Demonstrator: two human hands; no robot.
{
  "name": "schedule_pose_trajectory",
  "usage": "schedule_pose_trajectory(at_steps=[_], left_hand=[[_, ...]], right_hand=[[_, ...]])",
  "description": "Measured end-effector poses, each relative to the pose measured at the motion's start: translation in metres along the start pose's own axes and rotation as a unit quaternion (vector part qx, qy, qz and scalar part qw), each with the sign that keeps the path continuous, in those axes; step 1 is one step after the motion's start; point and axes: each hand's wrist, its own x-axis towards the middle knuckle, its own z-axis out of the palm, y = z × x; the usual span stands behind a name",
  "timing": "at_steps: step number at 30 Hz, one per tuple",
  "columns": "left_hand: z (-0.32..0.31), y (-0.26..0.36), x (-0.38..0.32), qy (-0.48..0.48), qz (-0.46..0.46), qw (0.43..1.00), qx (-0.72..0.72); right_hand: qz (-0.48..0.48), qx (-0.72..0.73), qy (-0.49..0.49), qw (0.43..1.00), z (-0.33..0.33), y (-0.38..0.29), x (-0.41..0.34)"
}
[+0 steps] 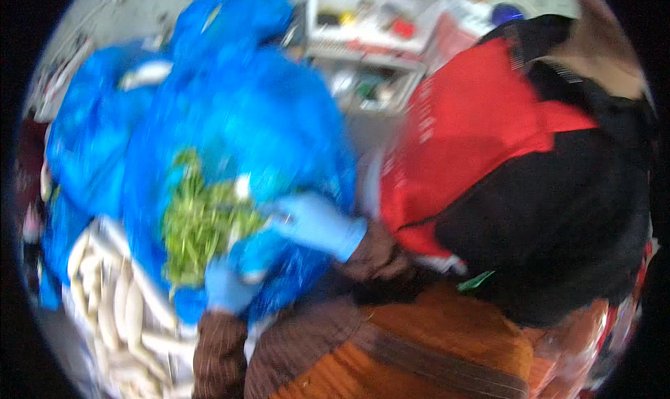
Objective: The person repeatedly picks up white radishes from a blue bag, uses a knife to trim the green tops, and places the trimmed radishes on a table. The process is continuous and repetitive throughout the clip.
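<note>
A bunch of leafy greens lies on or in a large blue plastic bag. My right hand, in a light blue glove, reaches to the right edge of the greens. A small metallic glint shows at its fingers, too blurred to name. My left hand, gloved too, is at the lower edge of the greens, beside the blue plastic. Between my hands are a blue fold and a small whitish piece; what they belong to is unclear. Motion blur hides what either hand grips.
Long white root vegetables fill a white sack at lower left. A person in a red apron and black clothing stands close on the right. Behind stands a white shelf unit with small items.
</note>
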Motion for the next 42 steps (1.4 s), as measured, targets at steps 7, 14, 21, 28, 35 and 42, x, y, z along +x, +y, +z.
schedule_pose_trajectory(at_steps=[7, 14, 21, 28, 35, 42], left_hand=[[-0.054, 0.007, -0.005, 0.030, -0.056, 0.997, -0.038], [-0.059, -0.023, -0.017, -0.039, -0.158, 0.927, -0.337], [-0.062, -0.028, -0.039, 0.036, -0.074, 0.671, -0.737], [-0.069, 0.002, -0.012, 0.170, 0.012, 0.713, -0.680], [-0.085, 0.025, -0.014, 0.280, -0.042, 0.839, -0.464], [-0.107, 0.035, 0.007, 0.386, -0.049, 0.838, -0.382]], right_hand=[[-0.135, 0.073, 0.002, 0.988, 0.042, -0.014, 0.012], [-0.059, 0.190, -0.171, 0.965, 0.065, -0.018, 0.018], [-0.043, 0.236, -0.131, 0.962, 0.041, -0.051, 0.032], [-0.102, 0.076, 0.031, 0.991, 0.035, -0.053, 0.078], [-0.033, 0.360, 0.038, 0.932, -0.021, -0.092, 0.084], [-0.017, 0.400, 0.028, 0.916, 0.003, -0.127, 0.086]])
